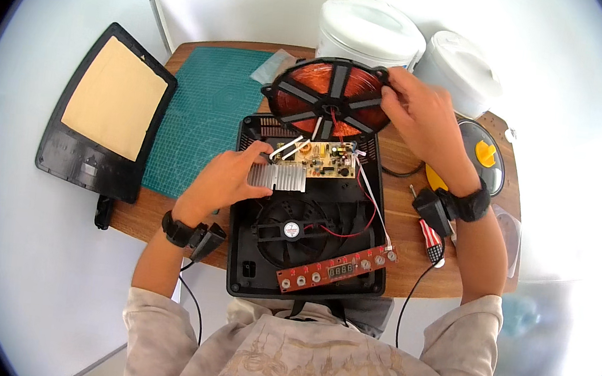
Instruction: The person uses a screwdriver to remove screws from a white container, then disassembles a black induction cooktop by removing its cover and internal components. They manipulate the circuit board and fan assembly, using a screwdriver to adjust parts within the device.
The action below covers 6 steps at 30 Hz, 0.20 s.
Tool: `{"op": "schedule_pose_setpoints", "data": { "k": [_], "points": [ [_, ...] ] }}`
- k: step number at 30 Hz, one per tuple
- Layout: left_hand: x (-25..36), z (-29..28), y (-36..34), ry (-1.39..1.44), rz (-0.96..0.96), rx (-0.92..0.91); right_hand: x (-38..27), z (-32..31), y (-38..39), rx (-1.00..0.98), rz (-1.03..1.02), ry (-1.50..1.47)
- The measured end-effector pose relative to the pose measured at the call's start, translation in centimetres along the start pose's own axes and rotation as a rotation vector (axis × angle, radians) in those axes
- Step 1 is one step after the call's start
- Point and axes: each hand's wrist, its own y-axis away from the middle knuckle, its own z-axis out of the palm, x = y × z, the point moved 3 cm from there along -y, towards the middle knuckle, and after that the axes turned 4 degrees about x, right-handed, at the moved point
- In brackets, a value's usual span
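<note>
An opened black induction cooker base (pixel 237 255) lies in front of me. My right hand (pixel 422 114) pinches the right rim of the round copper coil (pixel 301 98), holding it tilted up over the far end of the base. With thumb and fingers, my left hand (pixel 220 178) grips the left end of the silver finned heat sink (pixel 287 178), which sits along the near side of the yellowish circuit board (pixel 333 163). White and red wires join coil and board. A black fan (pixel 276 218) shows in the base. Across its near right corner lies a red control board (pixel 329 270).
A black cover (pixel 90 166) with a cream sheet leans at the left, by a green cutting mat (pixel 203 104). White lidded buckets (pixel 369 30) stand behind. To the right are a round item with a yellow knob (pixel 486 153) and a flag-patterned handle (pixel 431 237).
</note>
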Motion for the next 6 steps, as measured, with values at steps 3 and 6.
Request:
{"op": "schedule_pose_setpoints", "data": {
  "k": [3, 6],
  "points": [
    [-0.6, 0.8, 0.1, -0.089, 0.066, -0.012, 0.3, 1.1, -0.3, 0.035, -0.061, 0.014],
    [-0.9, 0.9, -0.2, -0.122, 0.086, -0.04, 0.5, 1.6, -0.1, 0.04, -0.088, 0.015]
  ]
}}
